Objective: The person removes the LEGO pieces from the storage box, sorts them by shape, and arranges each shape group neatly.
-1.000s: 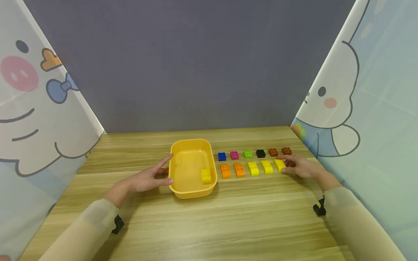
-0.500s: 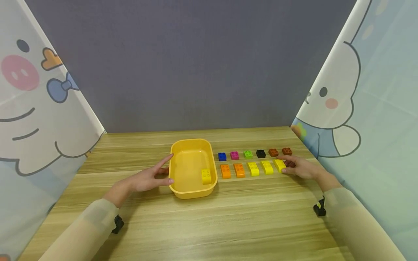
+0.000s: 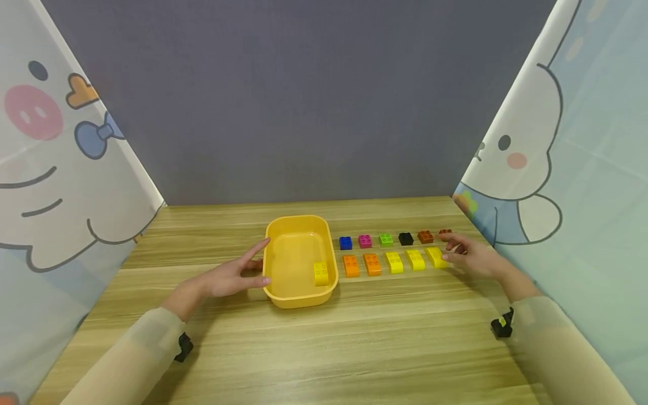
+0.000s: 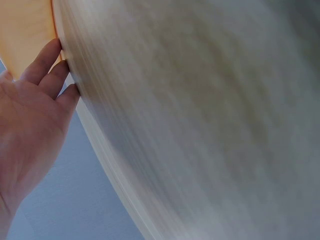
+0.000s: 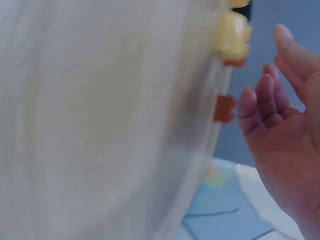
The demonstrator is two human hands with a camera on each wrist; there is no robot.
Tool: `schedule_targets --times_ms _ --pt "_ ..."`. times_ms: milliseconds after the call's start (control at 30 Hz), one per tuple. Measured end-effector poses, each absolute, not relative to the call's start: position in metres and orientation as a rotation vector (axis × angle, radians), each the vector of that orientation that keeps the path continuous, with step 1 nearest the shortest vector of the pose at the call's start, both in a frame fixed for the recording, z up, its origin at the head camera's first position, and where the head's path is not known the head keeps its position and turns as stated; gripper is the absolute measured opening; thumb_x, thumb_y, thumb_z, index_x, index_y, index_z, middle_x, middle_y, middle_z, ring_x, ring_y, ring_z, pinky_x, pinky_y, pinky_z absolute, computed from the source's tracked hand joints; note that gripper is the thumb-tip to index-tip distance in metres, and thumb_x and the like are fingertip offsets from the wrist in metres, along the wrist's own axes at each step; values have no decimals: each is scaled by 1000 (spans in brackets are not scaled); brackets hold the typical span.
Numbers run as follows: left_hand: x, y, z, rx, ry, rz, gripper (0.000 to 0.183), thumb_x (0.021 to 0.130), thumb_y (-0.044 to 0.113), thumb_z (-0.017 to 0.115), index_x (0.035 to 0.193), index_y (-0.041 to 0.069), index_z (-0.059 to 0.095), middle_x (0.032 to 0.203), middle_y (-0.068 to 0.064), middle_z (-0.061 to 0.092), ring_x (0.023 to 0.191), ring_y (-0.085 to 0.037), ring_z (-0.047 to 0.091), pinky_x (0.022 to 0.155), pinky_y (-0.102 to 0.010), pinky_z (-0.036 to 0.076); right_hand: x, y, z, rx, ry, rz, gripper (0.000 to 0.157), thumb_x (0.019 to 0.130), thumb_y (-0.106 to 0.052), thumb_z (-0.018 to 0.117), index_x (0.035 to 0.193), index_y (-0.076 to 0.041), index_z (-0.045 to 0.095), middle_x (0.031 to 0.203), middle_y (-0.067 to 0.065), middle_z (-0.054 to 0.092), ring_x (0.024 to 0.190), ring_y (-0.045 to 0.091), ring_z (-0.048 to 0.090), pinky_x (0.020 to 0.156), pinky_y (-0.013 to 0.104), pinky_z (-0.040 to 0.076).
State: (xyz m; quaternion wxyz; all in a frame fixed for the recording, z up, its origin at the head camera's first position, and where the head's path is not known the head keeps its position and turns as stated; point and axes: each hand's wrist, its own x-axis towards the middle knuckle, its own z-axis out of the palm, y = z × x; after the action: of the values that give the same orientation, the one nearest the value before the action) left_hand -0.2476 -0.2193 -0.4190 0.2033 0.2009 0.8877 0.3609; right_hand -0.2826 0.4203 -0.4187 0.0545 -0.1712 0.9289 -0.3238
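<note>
My left hand (image 3: pixel 228 277) rests its spread thumb and fingers at the left side of a yellow plastic tray (image 3: pixel 297 302). Inside the tray, toward its front right corner, lies a yellow toy building brick (image 3: pixel 320 273). Over on the right, my right hand (image 3: pixel 475 257) hovers empty just beside the rightmost yellow brick (image 3: pixel 436 257), thumb and fingers apart. Its fingertips overlap a brown brick (image 3: pixel 445 231) behind. From the right wrist, the hand (image 5: pixel 280 130) shows a gap between it and both the yellow brick (image 5: pixel 231 37) and the brown brick (image 5: pixel 224 109).
Two rows of bricks run right of the tray. Behind are blue (image 3: pixel 345 243), magenta (image 3: pixel 365 241), lime green (image 3: pixel 386 240), black (image 3: pixel 406 239) and brown ones; in front, orange (image 3: pixel 351 266) and yellow (image 3: pixel 394 262). A grey panel (image 3: pixel 309 112) and printed cloth sides enclose the wooden table (image 3: pixel 314 354).
My right hand has let go of the rightmost yellow brick and shifted slightly right, its fingers parting. That brick stays on the table. The left hand stays at the tray.
</note>
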Motion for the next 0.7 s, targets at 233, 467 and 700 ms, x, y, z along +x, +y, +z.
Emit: schedule_targets --times_ms 233,467,700 --pt "-248 -219 -420 559 2472 1019 105 103 56 73 177 43 -1 171 -22 47 160 -48 42 125 -81 27 -276 381 -389 -606 2893 -1114 42 111 -22 69 147 -1 66 119 14 73 92 10 64 75 25 55" --pt "-248 -219 -419 553 2452 1043 105 104 55 73 176 43 -1 171 -22 47 160 -48 42 126 -80 27 -281 315 -378 -840 2781 -1151 32 110 -18 70 140 -10 72 117 8 73 94 14 65 81 26 57" --pt "-247 -219 -420 557 2464 1033 104 104 55 73 177 43 -1 170 -22 48 160 -48 41 126 -80 27 -291 243 -369 -1005 2661 -1103 31 108 -24 73 138 -19 75 124 4 74 106 17 65 94 38 58"
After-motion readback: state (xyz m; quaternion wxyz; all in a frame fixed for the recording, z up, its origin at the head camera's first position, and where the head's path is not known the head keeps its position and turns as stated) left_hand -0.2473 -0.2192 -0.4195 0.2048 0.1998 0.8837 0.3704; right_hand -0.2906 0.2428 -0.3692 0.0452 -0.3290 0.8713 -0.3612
